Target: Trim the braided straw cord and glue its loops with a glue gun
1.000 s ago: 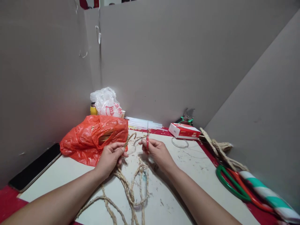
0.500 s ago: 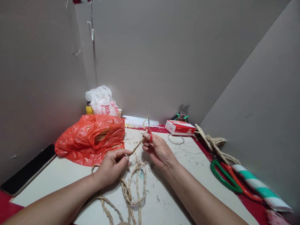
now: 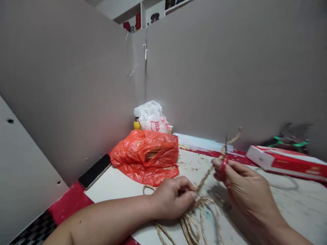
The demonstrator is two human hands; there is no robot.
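Note:
My left hand (image 3: 178,195) pinches a braided straw cord (image 3: 205,179) between thumb and fingertips, low over the white board (image 3: 190,163). The cord slants up to the right into my right hand (image 3: 237,177), whose thumb and fingers are closed on it. That hand also holds small scissors (image 3: 224,162) with red handles, their dark blades pointing up. The cord's frayed end sticks up past the blades, against the grey wall. Below my left hand, loose loops of the same cord (image 3: 190,228) lie on the board.
An orange-red plastic bag (image 3: 125,149) with straw-coloured strips inside lies left of centre. Behind it are a white plastic bag (image 3: 150,114) and a yellow bottle (image 3: 137,124). A phone (image 3: 94,171) lies at left. At right are a red-and-white box (image 3: 288,162) and green-handled pruners (image 3: 293,139).
The view has swung left, so everything sits further right in it. Both hands keep hold of the cord, and more of its frayed end now shows above my right hand.

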